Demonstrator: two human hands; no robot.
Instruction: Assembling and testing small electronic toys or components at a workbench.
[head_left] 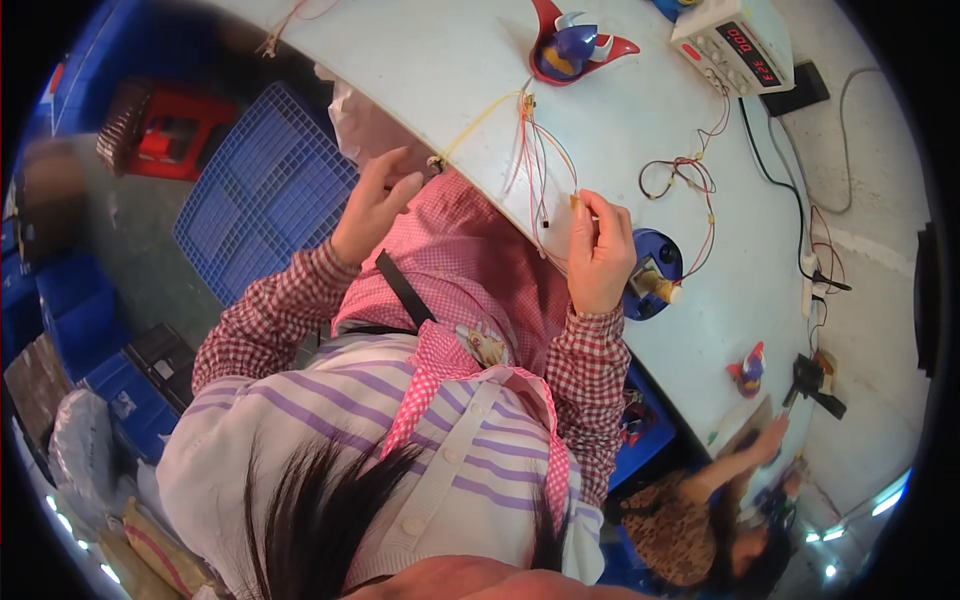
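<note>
My left hand (378,205) is over the table's near edge with its fingers apart, holding nothing that I can see. Just beyond its fingertips, a small dark round part (435,164) hangs at the end of a yellow wire (480,122). That wire runs to a bundle of thin coloured wires (527,108) on the white table. In a pinch, my right hand (600,250) grips a small tan piece (575,201) at the end of a wire from this bundle. Beside the right hand lies a blue round housing (652,272) with its inside showing and wires attached.
A red and blue bird-like toy (570,52) stands at the table's far side, with a white power supply (732,45) to its right. Another small toy (747,368) and a co-worker's arm (745,455) are at lower right. A blue plastic pallet (268,190) and red stool (178,130) are left.
</note>
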